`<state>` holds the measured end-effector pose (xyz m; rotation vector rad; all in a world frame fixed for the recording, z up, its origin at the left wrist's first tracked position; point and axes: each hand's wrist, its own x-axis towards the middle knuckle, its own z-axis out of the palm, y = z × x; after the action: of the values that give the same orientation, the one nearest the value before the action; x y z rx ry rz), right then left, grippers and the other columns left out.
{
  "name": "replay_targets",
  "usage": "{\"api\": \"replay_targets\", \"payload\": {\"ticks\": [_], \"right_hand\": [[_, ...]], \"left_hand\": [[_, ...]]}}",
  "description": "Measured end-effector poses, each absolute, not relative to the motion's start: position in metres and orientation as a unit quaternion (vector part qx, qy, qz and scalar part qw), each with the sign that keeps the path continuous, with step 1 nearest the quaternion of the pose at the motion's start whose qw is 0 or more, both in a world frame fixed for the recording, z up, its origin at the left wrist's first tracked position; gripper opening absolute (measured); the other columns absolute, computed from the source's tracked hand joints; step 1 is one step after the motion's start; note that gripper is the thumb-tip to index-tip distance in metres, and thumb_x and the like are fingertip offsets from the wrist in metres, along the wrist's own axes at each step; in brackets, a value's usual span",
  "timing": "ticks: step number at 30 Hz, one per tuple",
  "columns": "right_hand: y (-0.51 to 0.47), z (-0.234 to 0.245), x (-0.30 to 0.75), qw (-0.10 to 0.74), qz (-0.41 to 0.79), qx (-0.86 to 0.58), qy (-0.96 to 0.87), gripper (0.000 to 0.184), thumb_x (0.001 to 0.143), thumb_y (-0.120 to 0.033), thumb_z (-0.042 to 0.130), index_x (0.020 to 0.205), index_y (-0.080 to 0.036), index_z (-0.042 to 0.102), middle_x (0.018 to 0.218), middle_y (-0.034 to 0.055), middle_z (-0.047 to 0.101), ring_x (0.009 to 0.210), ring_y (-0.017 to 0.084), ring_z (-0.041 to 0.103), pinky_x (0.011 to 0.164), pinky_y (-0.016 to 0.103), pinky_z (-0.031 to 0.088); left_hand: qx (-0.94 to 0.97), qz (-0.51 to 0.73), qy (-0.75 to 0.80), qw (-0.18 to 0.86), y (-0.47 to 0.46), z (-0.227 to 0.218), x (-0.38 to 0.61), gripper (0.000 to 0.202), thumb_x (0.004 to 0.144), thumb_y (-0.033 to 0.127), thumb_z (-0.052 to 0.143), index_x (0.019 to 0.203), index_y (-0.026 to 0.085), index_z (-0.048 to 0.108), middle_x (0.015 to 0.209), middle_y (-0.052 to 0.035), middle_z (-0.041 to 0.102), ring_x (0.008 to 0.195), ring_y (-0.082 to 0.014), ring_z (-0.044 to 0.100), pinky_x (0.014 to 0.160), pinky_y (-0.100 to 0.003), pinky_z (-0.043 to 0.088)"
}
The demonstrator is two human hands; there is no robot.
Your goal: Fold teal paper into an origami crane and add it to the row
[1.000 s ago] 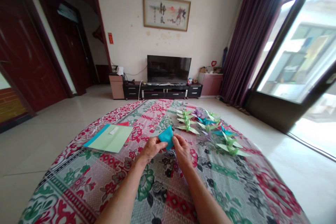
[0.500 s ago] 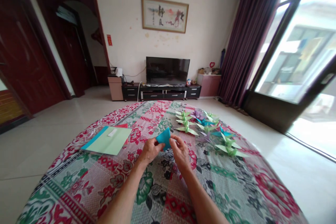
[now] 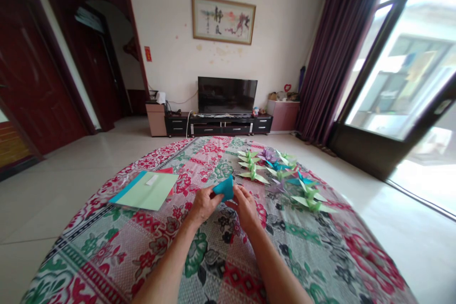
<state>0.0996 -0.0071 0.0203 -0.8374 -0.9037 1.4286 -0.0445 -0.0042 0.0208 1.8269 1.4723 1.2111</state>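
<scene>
A folded piece of blue origami paper (image 3: 224, 188) is held up over the middle of the table. My left hand (image 3: 205, 205) pinches its left side between thumb and fingers. At the right edge of the paper, my right hand (image 3: 245, 205) has its fingertips curled against it, the thumb reaching just below. To the right of my hands stand several folded paper cranes in rows: light green cranes (image 3: 253, 174), a purple crane (image 3: 280, 185) and blue ones (image 3: 302, 179). The underside of the blue paper is hidden.
A stack of coloured paper sheets (image 3: 153, 194), green on top with blue and red edges, lies to the left, a small white slip (image 3: 152, 180) on it. A flowered tablecloth (image 3: 142, 242) covers the round table. Beyond are a television (image 3: 227, 96) and a low cabinet (image 3: 210, 129).
The blue paper has tilted and its top corner has shifted slightly right. My right fingers have moved a little to the right, with the thumb now lower beside the paper.
</scene>
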Motion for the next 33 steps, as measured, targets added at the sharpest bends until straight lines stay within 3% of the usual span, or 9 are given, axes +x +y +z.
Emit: {"api": "replay_targets", "payload": {"ticks": [6, 23, 28, 33], "right_hand": [[-0.004, 0.021, 0.102, 0.576, 0.658, -0.344, -0.343, 0.029, 0.061, -0.04, 0.072, 0.077, -0.019, 0.061, 0.073, -0.0004, 0.059, 0.069, 0.013, 0.055, 0.057, 0.024, 0.049], [-0.005, 0.019, 0.104, 0.574, 0.638, -0.349, -0.377, 0.029, 0.064, -0.042, 0.069, 0.08, -0.02, 0.06, 0.07, -0.0012, 0.056, 0.065, 0.012, 0.052, 0.057, 0.023, 0.048], [-0.003, 0.02, 0.106, 0.555, 0.685, -0.307, -0.359, 0.026, 0.061, -0.03, 0.07, 0.082, -0.02, 0.06, 0.075, -0.0006, 0.059, 0.07, 0.013, 0.055, 0.062, 0.026, 0.049], [-0.001, 0.02, 0.108, 0.524, 0.724, -0.289, -0.344, 0.027, 0.057, -0.017, 0.059, 0.083, -0.021, 0.06, 0.075, -0.0007, 0.062, 0.063, 0.012, 0.054, 0.062, 0.026, 0.047]], "left_hand": [[0.677, 0.447, 0.529, 0.251, -0.004, 0.021, -0.045, 0.021, 0.071, 0.032, 0.056, 0.065, 0.012, 0.06, 0.056, 0.0009, 0.056, 0.053, -0.0106, 0.047, 0.053, -0.02, 0.035], [0.674, 0.452, 0.522, 0.262, -0.002, 0.014, -0.045, 0.022, 0.071, 0.033, 0.057, 0.068, 0.012, 0.062, 0.054, 0.0012, 0.055, 0.052, -0.0106, 0.047, 0.052, -0.02, 0.034], [0.682, 0.454, 0.523, 0.235, -0.004, 0.016, -0.045, 0.022, 0.073, 0.033, 0.055, 0.071, 0.012, 0.064, 0.054, 0.0016, 0.054, 0.053, -0.0102, 0.045, 0.052, -0.02, 0.033], [0.713, 0.436, 0.514, 0.192, -0.009, 0.024, -0.043, 0.018, 0.074, 0.027, 0.054, 0.065, 0.014, 0.062, 0.054, 0.0025, 0.051, 0.053, -0.0092, 0.043, 0.052, -0.019, 0.031]]}}
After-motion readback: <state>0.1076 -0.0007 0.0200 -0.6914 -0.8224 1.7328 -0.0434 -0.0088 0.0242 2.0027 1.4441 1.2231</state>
